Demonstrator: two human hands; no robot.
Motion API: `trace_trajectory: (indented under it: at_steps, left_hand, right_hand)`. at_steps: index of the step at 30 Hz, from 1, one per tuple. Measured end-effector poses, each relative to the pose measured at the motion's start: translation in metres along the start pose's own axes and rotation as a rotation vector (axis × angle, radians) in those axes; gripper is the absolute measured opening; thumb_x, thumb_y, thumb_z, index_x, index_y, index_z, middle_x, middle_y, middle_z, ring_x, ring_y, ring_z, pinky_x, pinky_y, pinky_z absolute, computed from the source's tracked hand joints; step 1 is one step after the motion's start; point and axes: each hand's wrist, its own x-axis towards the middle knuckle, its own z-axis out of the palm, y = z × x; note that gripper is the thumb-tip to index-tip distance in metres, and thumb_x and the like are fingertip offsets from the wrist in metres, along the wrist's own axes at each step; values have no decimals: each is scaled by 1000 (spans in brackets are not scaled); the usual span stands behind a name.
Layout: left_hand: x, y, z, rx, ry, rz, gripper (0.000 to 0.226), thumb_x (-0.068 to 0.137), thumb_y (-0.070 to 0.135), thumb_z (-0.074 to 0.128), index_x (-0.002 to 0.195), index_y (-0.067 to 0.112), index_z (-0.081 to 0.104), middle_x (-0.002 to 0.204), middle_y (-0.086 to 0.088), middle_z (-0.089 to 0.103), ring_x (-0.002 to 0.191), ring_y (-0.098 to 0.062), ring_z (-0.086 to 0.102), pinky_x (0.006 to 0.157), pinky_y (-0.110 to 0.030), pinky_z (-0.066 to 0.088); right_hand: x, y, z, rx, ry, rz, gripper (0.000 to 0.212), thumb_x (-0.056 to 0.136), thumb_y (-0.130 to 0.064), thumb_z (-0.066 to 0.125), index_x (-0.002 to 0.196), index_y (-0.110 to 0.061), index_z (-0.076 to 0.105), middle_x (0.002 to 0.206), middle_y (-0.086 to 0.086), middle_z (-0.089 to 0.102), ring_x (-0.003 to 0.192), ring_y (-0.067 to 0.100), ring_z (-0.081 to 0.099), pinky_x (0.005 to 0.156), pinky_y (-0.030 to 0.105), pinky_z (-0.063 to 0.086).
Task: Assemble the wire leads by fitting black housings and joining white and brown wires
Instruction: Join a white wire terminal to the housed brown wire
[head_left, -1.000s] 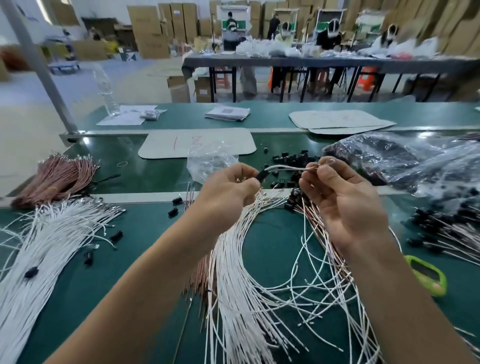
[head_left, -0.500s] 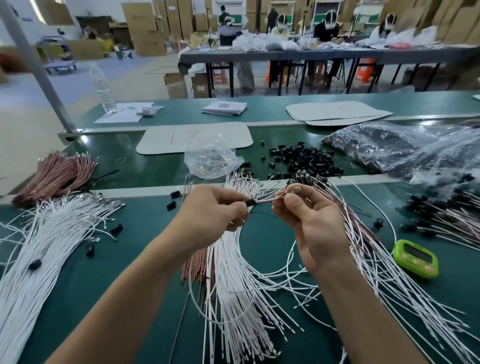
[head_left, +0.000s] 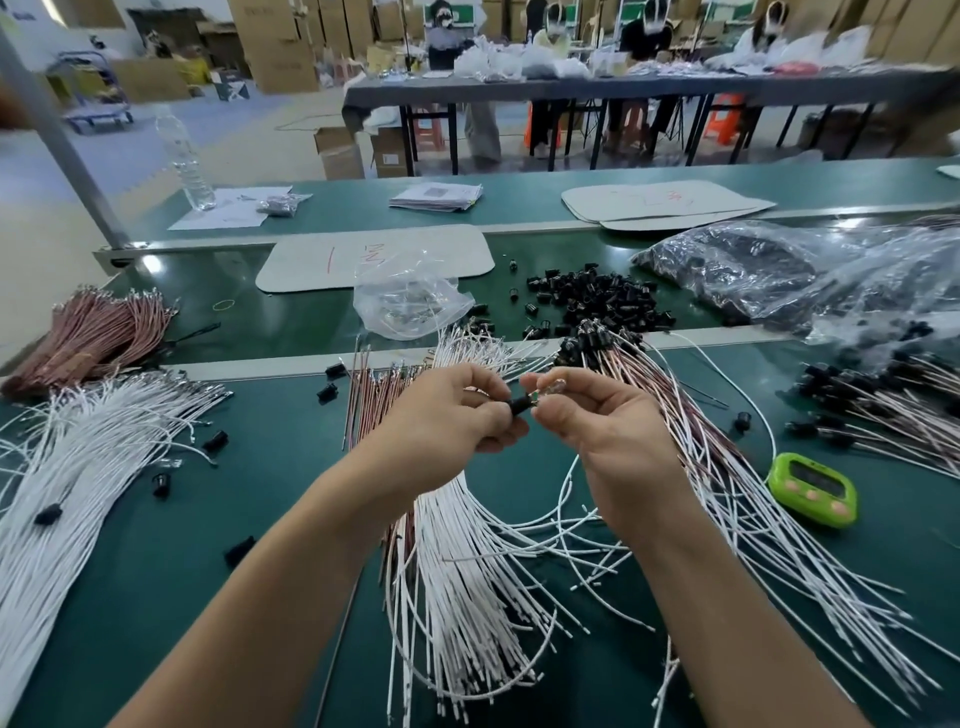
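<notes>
pinching black housing (head_left: 519, 405) between left hand (head_left: 447, 415) and right hand (head_left: 605, 421); card (head_left: 374, 257) scrawl unreadable.

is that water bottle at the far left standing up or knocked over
Upright: the water bottle stands on its base at the paper sheets, cap end uppermost.

A small black housing (head_left: 519, 405) sits pinched between two hands above a green table (head_left: 130, 597). White wires (head_left: 457, 597) fan out on the table below it, brown wires (head_left: 670, 415) to its right, and loose black housings (head_left: 597, 301) are heaped beyond it.
</notes>
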Motion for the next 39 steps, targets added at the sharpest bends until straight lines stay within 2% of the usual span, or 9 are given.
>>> trace_trajectory:
  at_steps: [7, 11, 15, 19, 25, 30, 33, 35, 39]
  left_hand:
    - [2, -10, 0, -149, -143, -33, 17, 102, -5, 53, 98, 6, 66, 76, -8, 74, 53, -9, 57, 53, -17, 48]
    - [2, -16, -4, 14, -188, -75, 19, 104, 7, 57, 95, 9, 73, 74, -7, 75, 45, -6, 41, 45, -15, 34]
    - [2, -19, -6, 185, -104, -77, 25, 101, 20, 64, 82, 13, 79, 54, 5, 63, 41, -1, 41, 42, -11, 32]
    - [3, -25, -3, 97, 22, -56, 21, 95, 20, 72, 77, 15, 82, 45, 9, 44, 41, -4, 33, 40, -12, 27]
    - [-2, -27, 1, -41, 29, -16, 19, 93, 16, 72, 79, 10, 83, 44, 9, 36, 39, -3, 29, 40, -11, 25]
    - [-4, -31, 4, -84, 62, -12, 19, 90, 12, 74, 74, 5, 81, 45, 3, 30, 44, -10, 23, 43, -17, 22]
    - [-5, -31, 8, 2, 96, 29, 12, 85, 18, 81, 76, 11, 83, 45, 5, 51, 42, -11, 45, 53, -18, 38]
    - [-4, -31, 10, 165, 139, 50, 10, 85, 30, 83, 76, 25, 83, 60, 9, 72, 62, -7, 67, 70, -22, 51]
    - [-5, -28, 9, 543, 64, 26, 20, 92, 43, 71, 74, 35, 77, 56, 18, 65, 44, 1, 49, 48, -15, 37]
  right_hand:
    - [-1, 3, -5, 30, -69, 69, 16, 69, -3, 77, 84, -7, 78, 104, 16, 78, 89, 27, 74, 82, 35, 62]
    - [-1, 0, -8, -17, -104, 124, 16, 66, -2, 77, 79, -10, 81, 101, 15, 78, 84, 26, 75, 80, 32, 63]
    - [-3, -1, -7, -14, -133, 175, 15, 66, -5, 78, 78, -12, 82, 92, 14, 78, 79, 28, 74, 89, 42, 63]
    - [-4, -2, -6, 60, -106, 207, 15, 69, -2, 75, 78, -11, 82, 86, 14, 77, 81, 29, 76, 92, 49, 61]
    - [-12, 1, -4, 134, -70, 306, 25, 83, -29, 67, 92, -13, 84, 99, 13, 78, 90, 22, 75, 79, 32, 59]
    - [-18, 9, 2, 366, -70, 437, 26, 83, -26, 71, 94, -4, 82, 99, 15, 75, 81, 18, 70, 70, 29, 55]
    - [-20, 17, 2, 518, -34, 504, 21, 76, -16, 74, 88, 0, 80, 89, 16, 74, 69, 17, 67, 63, 25, 53]
    - [-21, 21, -1, 552, -4, 520, 19, 73, -13, 75, 85, 1, 80, 86, 15, 73, 65, 14, 63, 59, 20, 52]
    - [-19, 22, -10, 393, -4, 460, 17, 75, -10, 73, 85, 1, 81, 91, 16, 75, 71, 14, 69, 62, 19, 58]
